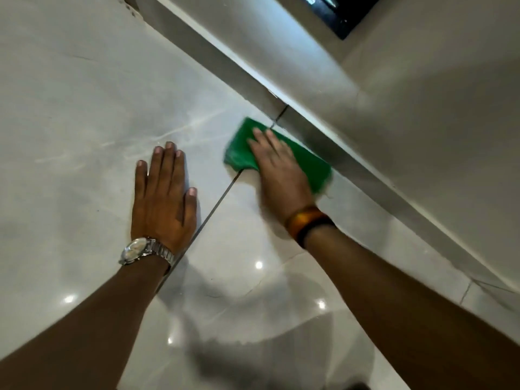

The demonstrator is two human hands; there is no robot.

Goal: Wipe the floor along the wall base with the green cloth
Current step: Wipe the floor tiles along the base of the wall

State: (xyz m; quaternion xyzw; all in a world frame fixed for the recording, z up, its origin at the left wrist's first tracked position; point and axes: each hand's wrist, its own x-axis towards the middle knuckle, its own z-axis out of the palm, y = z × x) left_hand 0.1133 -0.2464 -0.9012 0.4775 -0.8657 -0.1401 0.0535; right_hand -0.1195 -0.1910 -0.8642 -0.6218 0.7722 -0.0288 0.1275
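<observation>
A green cloth (309,161) lies flat on the glossy pale floor tiles (84,108), right against the skirting at the wall base (351,161). My right hand (277,167) presses down on the cloth with fingers spread over it; the hand and cloth are motion-blurred. An orange and black band sits on that wrist. My left hand (164,198) rests flat on the floor to the left of the cloth, fingers together, holding nothing. A silver watch is on the left wrist.
The wall (422,108) runs diagonally from upper left to lower right. A dark grout line (213,209) crosses the floor between my hands. A dark panel (343,9) is set in the wall at the top. Ceiling lights reflect on the tiles.
</observation>
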